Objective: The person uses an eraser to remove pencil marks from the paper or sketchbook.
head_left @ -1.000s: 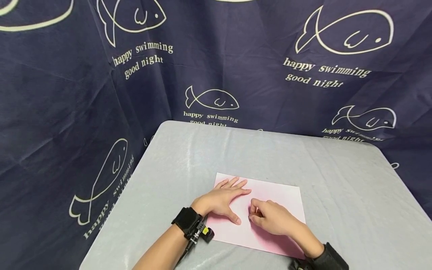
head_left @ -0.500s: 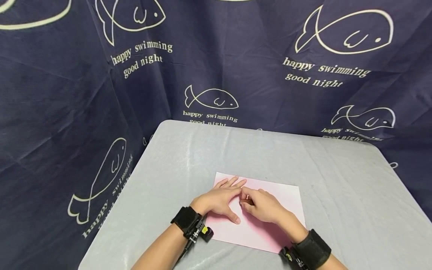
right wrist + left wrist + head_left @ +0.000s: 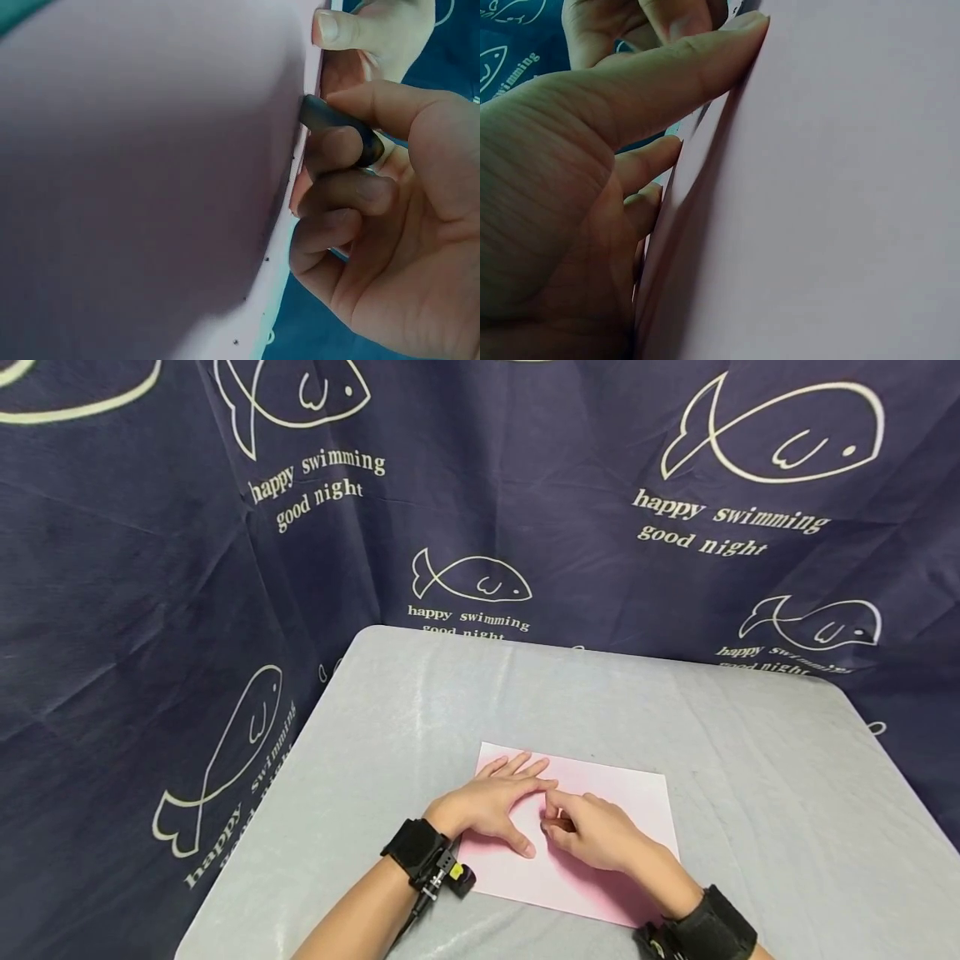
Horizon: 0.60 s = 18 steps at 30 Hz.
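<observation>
A sheet of pink paper (image 3: 517, 881) lies on the table, slightly askew. My left hand (image 3: 491, 806) rests flat on its left part, fingers spread and thumb apart; in the left wrist view the thumb (image 3: 682, 71) lies along the sheet. Just to the right, my right hand (image 3: 596, 831) pinches a small dark eraser (image 3: 337, 124) between thumb and curled fingers. One end of the eraser meets the paper's surface in the right wrist view. From above, the fingers hide most of it. The right fingertips are close to the left index finger.
Small dark crumbs (image 3: 267, 259) lie scattered on the sheet. A pale grey cloth covers the table (image 3: 405, 710). Dark blue curtains (image 3: 585, 460) with fish prints hang behind and to the left. Each wrist wears a black strap (image 3: 416, 847) with a small camera.
My right hand slid up and left across the paper toward the left hand, then a little back down and right, still pinching the eraser. The left hand and the sheet stayed put.
</observation>
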Each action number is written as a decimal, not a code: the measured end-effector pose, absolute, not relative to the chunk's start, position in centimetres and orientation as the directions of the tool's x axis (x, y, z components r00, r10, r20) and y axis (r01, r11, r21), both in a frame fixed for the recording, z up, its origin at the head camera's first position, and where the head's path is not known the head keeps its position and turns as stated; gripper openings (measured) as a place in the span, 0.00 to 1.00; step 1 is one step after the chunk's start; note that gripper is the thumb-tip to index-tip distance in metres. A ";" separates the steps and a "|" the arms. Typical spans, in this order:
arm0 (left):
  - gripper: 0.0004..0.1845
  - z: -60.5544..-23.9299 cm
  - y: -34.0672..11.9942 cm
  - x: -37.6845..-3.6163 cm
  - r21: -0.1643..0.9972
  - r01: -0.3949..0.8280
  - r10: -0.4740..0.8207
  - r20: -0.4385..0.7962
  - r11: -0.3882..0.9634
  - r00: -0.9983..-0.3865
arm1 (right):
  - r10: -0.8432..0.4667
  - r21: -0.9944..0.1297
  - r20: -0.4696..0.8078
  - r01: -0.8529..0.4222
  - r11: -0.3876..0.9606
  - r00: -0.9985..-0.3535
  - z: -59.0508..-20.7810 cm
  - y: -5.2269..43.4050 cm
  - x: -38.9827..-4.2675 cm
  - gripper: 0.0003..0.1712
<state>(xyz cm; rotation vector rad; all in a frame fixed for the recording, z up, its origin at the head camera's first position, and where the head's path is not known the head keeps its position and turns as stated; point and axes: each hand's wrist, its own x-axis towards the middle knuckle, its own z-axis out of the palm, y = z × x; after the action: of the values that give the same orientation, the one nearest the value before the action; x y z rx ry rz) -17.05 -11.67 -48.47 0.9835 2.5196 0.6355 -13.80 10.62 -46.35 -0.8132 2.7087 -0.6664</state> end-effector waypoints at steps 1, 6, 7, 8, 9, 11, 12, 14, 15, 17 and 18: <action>0.55 -48.5 -11.7 -17.1 0.529 0.541 0.703 -0.164 0.655 -0.692 | -0.570 -0.496 -0.103 -0.455 0.740 -0.815 -46.3 10.8 -13.7 0.10; 0.55 -48.5 -11.6 -17.1 0.533 0.541 0.706 -0.164 0.651 -0.689 | -0.588 -0.543 -0.149 -0.431 0.721 -0.795 -45.8 11.5 -13.2 0.11; 0.55 -48.5 -11.5 -17.1 0.533 0.541 0.706 -0.162 0.650 -0.689 | -0.590 -0.550 -0.156 -0.427 0.718 -0.792 -45.8 11.6 -13.0 0.12; 0.55 -48.5 -11.5 -17.1 0.533 0.541 0.706 -0.162 0.651 -0.690 | -0.594 -0.557 -0.160 -0.425 0.714 -0.788 -45.8 11.8 -12.9 0.12; 0.55 -48.4 -11.5 -17.1 0.534 0.539 0.706 -0.165 0.651 -0.689 | -0.595 -0.561 -0.165 -0.422 0.712 -0.786 -45.8 11.9 -12.8 0.12; 0.55 -48.4 -11.5 -17.1 0.535 0.538 0.705 -0.166 0.651 -0.689 | -0.599 -0.564 -0.168 -0.422 0.710 -0.783 -45.8 12.1 -12.5 0.12; 0.55 -48.3 -11.5 -17.1 0.535 0.537 0.704 -0.165 0.652 -0.690 | -0.599 -0.562 -0.169 -0.423 0.711 -0.783 -45.8 12.1 -12.5 0.12; 0.55 -48.3 -11.5 -17.0 0.538 0.532 0.702 -0.169 0.654 -0.691 | -0.605 -0.562 -0.166 -0.430 0.707 -0.779 -45.7 12.1 -12.5 0.11; 0.55 -48.2 -11.5 -17.0 0.539 0.531 0.702 -0.171 0.654 -0.692 | -0.607 -0.561 -0.164 -0.433 0.706 -0.777 -45.7 12.1 -12.5 0.11; 0.55 -48.2 -11.5 -17.0 0.538 0.531 0.701 -0.170 0.655 -0.693 | -0.609 -0.562 -0.168 -0.432 0.705 -0.775 -45.5 12.0 -12.8 0.09; 0.55 -48.3 -11.6 -17.0 0.537 0.530 0.700 -0.171 0.656 -0.693 | -0.606 -0.558 -0.167 -0.433 0.708 -0.777 -45.5 11.9 -13.0 0.09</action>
<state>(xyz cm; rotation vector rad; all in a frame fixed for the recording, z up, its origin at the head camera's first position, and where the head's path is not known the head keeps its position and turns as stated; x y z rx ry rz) -16.97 -11.56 -48.26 0.9731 2.5113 0.6471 -12.97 11.92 -45.47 -0.8121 2.5779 -0.7191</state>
